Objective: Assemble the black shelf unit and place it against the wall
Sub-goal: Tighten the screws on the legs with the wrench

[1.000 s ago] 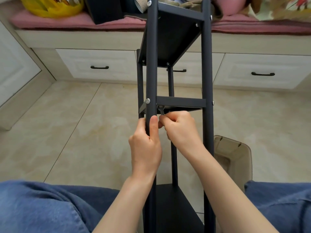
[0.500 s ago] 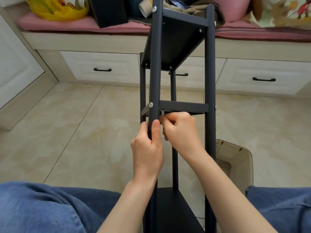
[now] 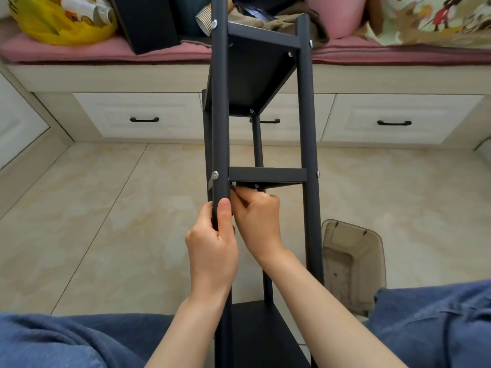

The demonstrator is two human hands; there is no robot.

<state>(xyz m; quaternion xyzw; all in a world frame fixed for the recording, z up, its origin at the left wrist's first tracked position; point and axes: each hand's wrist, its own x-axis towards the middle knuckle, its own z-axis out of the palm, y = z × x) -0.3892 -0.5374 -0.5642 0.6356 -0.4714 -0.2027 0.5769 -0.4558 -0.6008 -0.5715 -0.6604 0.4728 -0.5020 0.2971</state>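
Black metal shelf (image 3: 255, 75) is leaned from the lap (image 3: 53, 341) over the floor (image 3: 119, 208). Its post (image 3: 220, 128) is wrapped by the left grip (image 3: 212, 251); a small tool (image 3: 235, 188) is pinched by the right grip (image 3: 259, 216) under the middle tier (image 3: 267, 175). Judged stiff and light; best held by posts.

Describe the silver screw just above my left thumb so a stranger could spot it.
Find the black shelf unit mid-view. Follow the post the left hand grips up to the middle crossbar. The screw is the round silver head level with that bar; its twin sits far higher, by the top shelf.
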